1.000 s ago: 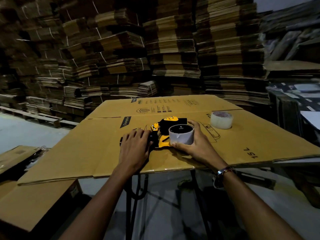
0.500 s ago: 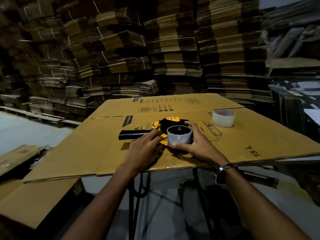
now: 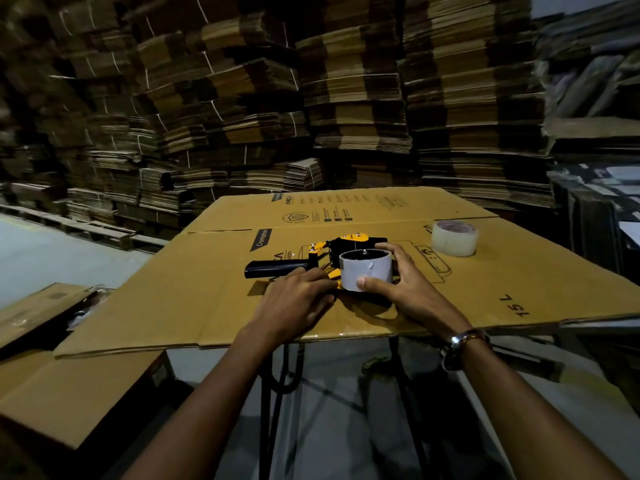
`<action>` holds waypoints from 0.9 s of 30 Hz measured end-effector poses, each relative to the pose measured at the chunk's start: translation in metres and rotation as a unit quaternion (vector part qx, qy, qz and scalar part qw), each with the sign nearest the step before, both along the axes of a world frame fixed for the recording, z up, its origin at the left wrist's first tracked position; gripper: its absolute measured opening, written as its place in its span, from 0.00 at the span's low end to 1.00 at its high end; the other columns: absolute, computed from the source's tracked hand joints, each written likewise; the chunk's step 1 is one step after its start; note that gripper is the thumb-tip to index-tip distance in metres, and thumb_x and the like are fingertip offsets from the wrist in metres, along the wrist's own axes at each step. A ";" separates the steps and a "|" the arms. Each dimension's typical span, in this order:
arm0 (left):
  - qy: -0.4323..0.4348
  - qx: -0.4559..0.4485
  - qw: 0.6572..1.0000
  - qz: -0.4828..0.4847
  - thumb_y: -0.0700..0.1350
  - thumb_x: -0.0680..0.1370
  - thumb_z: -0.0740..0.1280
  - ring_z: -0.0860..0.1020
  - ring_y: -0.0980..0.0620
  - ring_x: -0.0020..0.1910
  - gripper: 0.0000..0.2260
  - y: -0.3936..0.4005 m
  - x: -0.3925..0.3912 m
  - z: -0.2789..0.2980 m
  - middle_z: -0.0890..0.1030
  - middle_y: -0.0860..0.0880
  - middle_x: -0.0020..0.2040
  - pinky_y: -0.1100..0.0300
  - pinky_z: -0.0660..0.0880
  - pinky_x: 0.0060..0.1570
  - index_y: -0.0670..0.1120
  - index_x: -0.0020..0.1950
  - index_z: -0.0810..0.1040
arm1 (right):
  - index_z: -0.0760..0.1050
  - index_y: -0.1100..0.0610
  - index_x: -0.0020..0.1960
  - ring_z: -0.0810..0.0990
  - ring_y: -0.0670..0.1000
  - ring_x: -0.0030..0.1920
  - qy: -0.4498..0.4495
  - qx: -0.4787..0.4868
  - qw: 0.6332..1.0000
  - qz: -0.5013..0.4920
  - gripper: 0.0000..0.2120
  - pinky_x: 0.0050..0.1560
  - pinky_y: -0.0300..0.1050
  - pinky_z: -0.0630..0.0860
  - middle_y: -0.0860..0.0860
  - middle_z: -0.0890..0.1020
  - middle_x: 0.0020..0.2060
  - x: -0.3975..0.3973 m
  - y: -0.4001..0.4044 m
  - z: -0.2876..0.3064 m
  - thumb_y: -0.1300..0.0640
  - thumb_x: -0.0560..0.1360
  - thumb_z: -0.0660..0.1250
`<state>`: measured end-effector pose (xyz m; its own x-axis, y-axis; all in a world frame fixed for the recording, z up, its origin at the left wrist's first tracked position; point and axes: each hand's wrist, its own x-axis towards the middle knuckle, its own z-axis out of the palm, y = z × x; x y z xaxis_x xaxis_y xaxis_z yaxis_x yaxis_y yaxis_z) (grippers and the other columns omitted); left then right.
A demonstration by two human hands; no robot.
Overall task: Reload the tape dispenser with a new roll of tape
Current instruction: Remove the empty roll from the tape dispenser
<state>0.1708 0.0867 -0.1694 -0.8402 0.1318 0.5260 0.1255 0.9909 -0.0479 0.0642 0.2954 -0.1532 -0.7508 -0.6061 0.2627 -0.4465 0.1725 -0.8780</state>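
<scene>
On the flattened brown cardboard sheet (image 3: 194, 299) that serves as your work surface, the black-and-yellow handheld tape dispenser (image 3: 332, 254) lies on its side near the front edge, its black handle pointing to your left. A pale grey roll of tape (image 3: 365, 273) sits on the dispenser's hub, its open core facing up, with a small torn flap showing on its near face.

Your right hand (image 3: 408, 289) wraps around that roll: the thumb presses the near wall, and the fingers curl round the far right side, touching the dispenser's black body behind it. You wear a metal wristwatch (image 3: 462, 344) on that wrist.

Your left hand (image 3: 298, 299) lies palm down just left of the roll, its fingers curled over the dispenser's yellow frame where the handle meets the body, holding the tool down against the cardboard. The fingertips are hidden against the frame, so you cannot tell how tightly they close.

Well apart, to the far right of the sheet, a second translucent whitish roll of tape (image 3: 454, 238) stands flat with its core up.

Behind the sheet rise tall stacks of bundled flat cardboard (image 3: 346, 98). Another brown cardboard box (image 3: 69, 393) sits low at your left.
</scene>
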 end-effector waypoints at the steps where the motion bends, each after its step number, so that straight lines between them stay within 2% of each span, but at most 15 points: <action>1: -0.004 0.000 1.000 0.001 0.55 0.82 0.58 0.73 0.53 0.48 0.16 0.000 0.000 0.000 0.78 0.55 0.58 0.60 0.63 0.35 0.53 0.65 0.77 | 0.60 0.42 0.72 0.74 0.50 0.62 0.003 0.002 1.000 0.002 0.36 0.60 0.50 0.78 0.47 0.70 0.64 -0.001 0.000 0.000 0.47 0.71 0.76; 3: -0.007 -0.004 1.000 0.003 0.55 0.82 0.57 0.73 0.53 0.48 0.17 0.000 0.000 0.000 0.78 0.55 0.57 0.60 0.62 0.34 0.53 0.65 0.78 | 0.61 0.41 0.70 0.74 0.49 0.61 0.010 0.007 1.000 0.004 0.35 0.60 0.50 0.77 0.45 0.71 0.63 -0.001 0.001 0.000 0.48 0.71 0.76; 6: -0.014 -0.004 1.000 0.013 0.56 0.82 0.57 0.72 0.53 0.49 0.17 0.001 -0.001 0.000 0.79 0.55 0.57 0.60 0.62 0.34 0.52 0.63 0.79 | 0.61 0.42 0.70 0.74 0.45 0.59 0.020 0.026 0.999 0.006 0.34 0.57 0.43 0.77 0.44 0.71 0.61 0.000 0.000 -0.001 0.52 0.71 0.76; 9: -0.026 0.000 0.999 0.036 0.57 0.82 0.56 0.72 0.52 0.50 0.17 0.001 -0.001 -0.002 0.79 0.56 0.59 0.58 0.65 0.38 0.53 0.62 0.80 | 0.60 0.46 0.74 0.72 0.48 0.64 0.049 0.058 0.997 0.007 0.37 0.62 0.45 0.73 0.45 0.70 0.65 0.000 -0.001 -0.001 0.53 0.72 0.75; 13: -0.039 0.011 0.997 0.059 0.57 0.82 0.56 0.71 0.50 0.51 0.18 0.002 0.000 -0.003 0.79 0.54 0.61 0.54 0.71 0.46 0.52 0.62 0.79 | 0.59 0.45 0.74 0.71 0.46 0.65 0.040 0.048 0.998 0.025 0.37 0.61 0.40 0.69 0.43 0.70 0.65 0.000 -0.001 -0.001 0.53 0.72 0.76; 16: -0.042 0.056 0.994 0.079 0.57 0.81 0.58 0.71 0.49 0.55 0.18 0.003 0.002 -0.005 0.78 0.53 0.64 0.52 0.71 0.50 0.51 0.62 0.79 | 0.60 0.44 0.74 0.73 0.46 0.66 0.007 0.020 0.999 0.035 0.39 0.61 0.40 0.72 0.44 0.73 0.66 -0.001 0.000 -0.001 0.49 0.69 0.78; 20: -0.050 0.111 0.989 0.084 0.57 0.79 0.59 0.68 0.48 0.62 0.21 0.005 0.007 -0.006 0.77 0.52 0.66 0.52 0.70 0.55 0.50 0.67 0.77 | 0.63 0.47 0.74 0.76 0.47 0.63 0.000 0.012 1.000 0.027 0.39 0.56 0.38 0.74 0.42 0.74 0.61 0.001 -0.001 0.000 0.47 0.68 0.78; 24: -0.005 0.228 0.973 0.038 0.58 0.75 0.59 0.66 0.52 0.64 0.29 0.018 0.019 -0.004 0.75 0.52 0.67 0.56 0.68 0.56 0.49 0.75 0.68 | 0.64 0.48 0.74 0.75 0.48 0.63 0.010 0.020 1.000 0.019 0.40 0.54 0.38 0.74 0.43 0.74 0.63 -0.001 -0.002 -0.001 0.45 0.67 0.78; 27: -0.027 0.296 0.955 -0.001 0.63 0.75 0.64 0.68 0.52 0.68 0.36 0.033 0.020 -0.002 0.70 0.50 0.71 0.54 0.70 0.63 0.49 0.79 0.59 | 0.64 0.47 0.74 0.74 0.48 0.65 0.019 0.022 0.999 0.013 0.39 0.54 0.38 0.74 0.45 0.74 0.67 -0.002 -0.001 -0.003 0.43 0.68 0.76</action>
<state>0.1907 0.1196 -0.1709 -0.8686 -0.1729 0.4644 0.1144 0.8419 0.5273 0.0625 0.2944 -0.1558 -0.7246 -0.6370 0.2630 -0.4840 0.1987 -0.8522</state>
